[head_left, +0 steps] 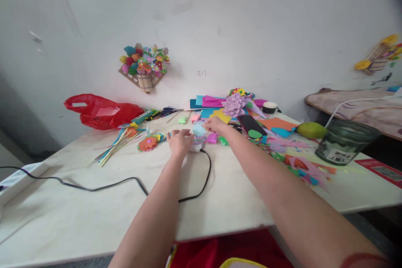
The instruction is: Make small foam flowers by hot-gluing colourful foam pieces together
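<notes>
Flower in orange (147, 144) looks assembled; we judge the pale-blue piece (198, 130) unfinished, lying between left hand (180, 140), fingers parted near white device (196, 147), and right hand (216, 125), fingertips pinched together.

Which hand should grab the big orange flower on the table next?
The left hand, I think. It is closer to the big orange flower. The right hand is beyond the pale blue piece and would probably cross over.
</notes>
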Available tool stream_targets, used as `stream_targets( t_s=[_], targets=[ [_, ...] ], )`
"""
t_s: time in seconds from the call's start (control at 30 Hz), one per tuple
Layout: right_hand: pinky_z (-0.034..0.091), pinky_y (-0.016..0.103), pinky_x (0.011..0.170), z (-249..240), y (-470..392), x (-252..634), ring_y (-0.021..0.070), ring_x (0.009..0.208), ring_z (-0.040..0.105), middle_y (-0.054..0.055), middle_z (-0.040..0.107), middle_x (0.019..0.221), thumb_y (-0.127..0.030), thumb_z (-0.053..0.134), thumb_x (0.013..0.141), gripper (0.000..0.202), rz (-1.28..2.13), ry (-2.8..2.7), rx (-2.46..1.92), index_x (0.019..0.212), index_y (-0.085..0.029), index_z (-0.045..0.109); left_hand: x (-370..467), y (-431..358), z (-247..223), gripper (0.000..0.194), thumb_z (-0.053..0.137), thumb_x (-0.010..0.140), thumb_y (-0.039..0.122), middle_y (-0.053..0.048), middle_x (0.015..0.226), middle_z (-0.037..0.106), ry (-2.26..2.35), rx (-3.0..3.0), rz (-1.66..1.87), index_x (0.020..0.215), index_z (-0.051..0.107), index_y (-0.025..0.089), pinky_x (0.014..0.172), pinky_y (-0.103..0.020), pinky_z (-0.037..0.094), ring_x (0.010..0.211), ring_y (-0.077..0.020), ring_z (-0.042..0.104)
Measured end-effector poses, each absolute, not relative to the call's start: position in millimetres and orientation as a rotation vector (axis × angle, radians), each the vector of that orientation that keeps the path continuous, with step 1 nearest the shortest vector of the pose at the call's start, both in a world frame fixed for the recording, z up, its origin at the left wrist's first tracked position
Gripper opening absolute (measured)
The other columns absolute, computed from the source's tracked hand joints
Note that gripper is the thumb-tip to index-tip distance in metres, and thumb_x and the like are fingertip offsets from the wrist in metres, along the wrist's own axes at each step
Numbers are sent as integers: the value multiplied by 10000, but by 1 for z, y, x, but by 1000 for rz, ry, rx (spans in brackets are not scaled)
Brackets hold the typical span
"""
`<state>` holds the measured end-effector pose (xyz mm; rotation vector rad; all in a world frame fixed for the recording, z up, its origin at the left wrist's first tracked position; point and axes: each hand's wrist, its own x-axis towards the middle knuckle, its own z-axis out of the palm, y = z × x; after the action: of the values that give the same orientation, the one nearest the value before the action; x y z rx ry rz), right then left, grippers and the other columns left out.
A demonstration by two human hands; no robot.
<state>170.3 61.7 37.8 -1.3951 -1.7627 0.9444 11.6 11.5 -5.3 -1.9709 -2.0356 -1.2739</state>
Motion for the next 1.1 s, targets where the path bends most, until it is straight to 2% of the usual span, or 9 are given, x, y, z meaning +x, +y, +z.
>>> stream_targets(
  t_s=[0.17,0.43,0.8,1.1],
  targets=[
    [226,165,348,32,65,170,26,324,302,-60,418,374,-139,563,717,233,986,-1738,-1366,519,-140,440,13,12,-1,257,546,684,316,0,827,688,-2152,-1974,-1300,918,628,250,992,-456,141,1025,-227,483],
    [218,159,332,30,68,173,20,309,294,-65,419,368,-150,573,718,230,1034,-1732,-1313,532,-140,438,9,17,-3,278,532,701,324,-39,862,685,-2185,-2008,-1370,953,605,234,963,-503,148,1058,-258,484],
    [220,166,350,27,68,173,24,326,301,-65,420,376,-147,576,716,226,1044,-1722,-1305,531,-138,446,8,18,-5,249,536,696,295,-42,831,688,-2147,-2033,-1471,927,603,231,937,-480,225,1027,-251,515],
    [233,167,352,22,71,173,29,331,310,-62,421,374,-167,570,716,223,1064,-1751,-1253,527,-136,457,11,19,-3,309,584,660,316,-37,798,691,-2190,-2055,-1455,951,588,214,935,-497,206,965,-250,552]
  ],
)
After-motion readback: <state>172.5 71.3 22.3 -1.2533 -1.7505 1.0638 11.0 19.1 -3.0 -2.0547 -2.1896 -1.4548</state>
